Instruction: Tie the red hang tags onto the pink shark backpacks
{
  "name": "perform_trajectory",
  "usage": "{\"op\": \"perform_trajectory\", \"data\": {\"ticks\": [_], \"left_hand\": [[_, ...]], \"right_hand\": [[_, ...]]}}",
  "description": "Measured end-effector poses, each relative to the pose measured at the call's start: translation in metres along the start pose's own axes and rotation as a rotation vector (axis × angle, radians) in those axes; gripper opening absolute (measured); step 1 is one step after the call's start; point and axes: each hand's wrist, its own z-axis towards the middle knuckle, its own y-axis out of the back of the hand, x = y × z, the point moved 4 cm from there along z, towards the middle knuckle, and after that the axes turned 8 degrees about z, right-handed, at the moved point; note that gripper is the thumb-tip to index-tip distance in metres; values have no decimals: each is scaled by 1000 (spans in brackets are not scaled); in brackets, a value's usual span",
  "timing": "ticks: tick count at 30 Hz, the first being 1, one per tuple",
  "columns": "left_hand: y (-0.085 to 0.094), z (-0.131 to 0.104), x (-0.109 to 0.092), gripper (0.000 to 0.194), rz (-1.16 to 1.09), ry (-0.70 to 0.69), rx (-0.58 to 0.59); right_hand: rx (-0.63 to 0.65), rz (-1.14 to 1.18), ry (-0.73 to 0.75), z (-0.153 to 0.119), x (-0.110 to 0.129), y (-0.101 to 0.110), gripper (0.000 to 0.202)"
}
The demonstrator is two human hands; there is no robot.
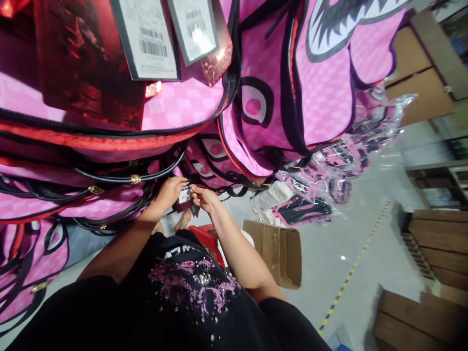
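A dark-edged hang tag (184, 194) is held at the near edge of the pile of pink checkered bags (199, 114). The left hand (168, 194) pinches narrowly by its upper left corner; the right hand (204, 199) has finger and thumb closed at its right edge, though any cord between is too small to tell. The step seems to be handling this tag; the next move likely calls for a steady left pinch and fine right fingertip work. Beyond the pile's right edge lie plastic-wrapped bags (338, 158).
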Motion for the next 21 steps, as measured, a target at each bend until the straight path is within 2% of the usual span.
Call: {"op": "perform_trajectory", "data": {"ticks": [3, 7, 10, 14, 16, 21], "left_hand": [[3, -1, -5, 24, 95, -44, -44], [9, -3, -15, 26, 271, -216, -66], [8, 0, -16, 24, 160, -280, -17], [1, 8, -6, 21, -89, -149, 49], [-3, 12, -2, 19, -90, -95, 70], [-12, 14, 4, 22, -41, -66, 104]], "right_hand": [[7, 34, 2, 3, 3, -1, 8], [-5, 89, 33, 10, 3, -1, 10], [-8, 130, 87, 15, 3, 0, 14], [-16, 175, 155, 18, 1, -1, 20], [-29, 189, 198, 19, 0, -2, 21], [-86, 184, 353, 22, -5, -7, 22]]}}
